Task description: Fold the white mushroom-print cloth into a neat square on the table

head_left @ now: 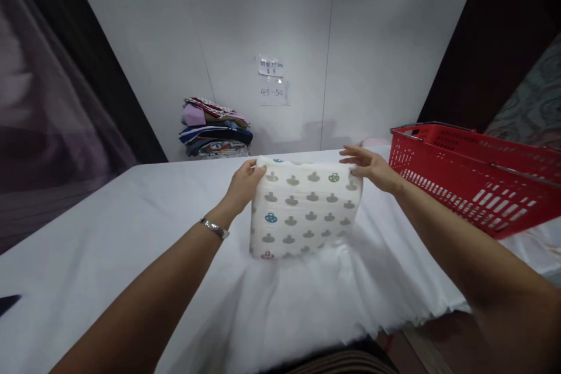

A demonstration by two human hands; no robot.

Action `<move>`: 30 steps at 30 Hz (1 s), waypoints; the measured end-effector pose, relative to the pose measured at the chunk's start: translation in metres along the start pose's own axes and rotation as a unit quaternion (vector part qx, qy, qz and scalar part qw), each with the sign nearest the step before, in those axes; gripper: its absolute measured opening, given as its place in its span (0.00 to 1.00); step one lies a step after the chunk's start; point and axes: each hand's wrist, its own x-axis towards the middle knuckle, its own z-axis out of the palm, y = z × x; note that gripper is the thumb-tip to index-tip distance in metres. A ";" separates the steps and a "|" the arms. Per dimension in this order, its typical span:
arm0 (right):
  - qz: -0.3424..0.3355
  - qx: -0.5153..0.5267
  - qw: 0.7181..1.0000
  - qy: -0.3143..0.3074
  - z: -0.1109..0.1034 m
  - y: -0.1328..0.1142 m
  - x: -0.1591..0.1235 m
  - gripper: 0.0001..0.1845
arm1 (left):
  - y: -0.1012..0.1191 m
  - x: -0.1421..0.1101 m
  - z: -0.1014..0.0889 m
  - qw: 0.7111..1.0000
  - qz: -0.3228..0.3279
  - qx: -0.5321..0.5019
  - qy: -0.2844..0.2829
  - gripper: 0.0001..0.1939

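Note:
A folded white cloth (307, 204) printed with grey mushrooms, plus a few blue, green and red ones, stands tilted up over the table's near part. My left hand (246, 184) pinches its top left corner, thumb in front and fingers behind. At the top right corner, my right hand (368, 168) grips with the thumb on the front, its other fingers stretched out above the edge. Blurred white fabric (302, 298) spreads below the cloth toward me; where one ends and the other begins is hard to see. A silver band sits on my left wrist.
On the white-covered table (144, 204), a stack of folded clothes (217, 131) rests against the back wall. A red plastic basket (473, 169) with metal handles stands at the right. Paper labels (272, 92) hang on the wall. A dark piece (7, 304) lies at the left edge.

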 end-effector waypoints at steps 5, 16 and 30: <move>0.205 0.077 0.972 0.086 0.036 0.076 0.026 0.29 | -0.062 0.020 0.009 0.967 -0.248 0.041 0.039 0.14; 0.341 0.060 0.936 0.057 0.068 0.131 0.005 0.39 | -0.117 0.008 0.004 0.947 -0.280 0.154 0.015 0.26; 0.378 0.078 0.918 0.089 0.069 0.114 -0.039 0.11 | -0.104 -0.002 0.000 0.936 -0.068 0.344 0.025 0.23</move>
